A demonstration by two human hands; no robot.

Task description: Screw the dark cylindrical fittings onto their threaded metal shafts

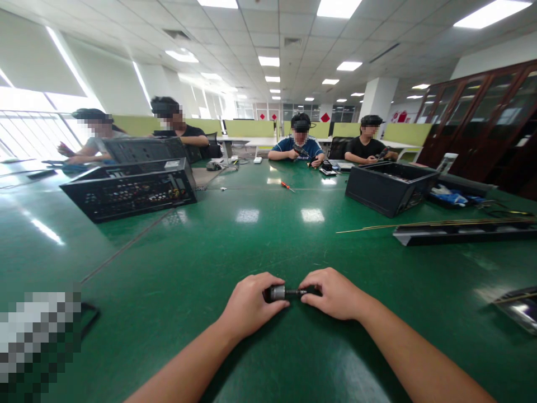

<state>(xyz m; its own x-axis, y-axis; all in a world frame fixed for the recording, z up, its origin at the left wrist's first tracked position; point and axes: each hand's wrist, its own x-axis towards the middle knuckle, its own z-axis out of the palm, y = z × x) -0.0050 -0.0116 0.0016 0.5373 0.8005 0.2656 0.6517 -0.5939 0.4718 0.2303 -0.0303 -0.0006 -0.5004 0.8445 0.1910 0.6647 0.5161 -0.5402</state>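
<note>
1. Silver-barrelled shaft tool (287, 292) is held crosswise over the near side of the green worktop (268, 240).
2. Left grip (250, 302) clamps its barrel; right grip (335, 294) pinches its slim end.
3. Red screwdriver (286, 185) lies well beyond.

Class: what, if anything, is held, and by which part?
A metal piece: the left hand grips its thick cylinder; the right hand pinches its thin shaft's end.

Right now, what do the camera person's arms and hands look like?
The left hand and right hand are bare: no gloves, rings or markings that I can see. Both forearms are bare too, with no watch, cable or sleeve in view.
</note>
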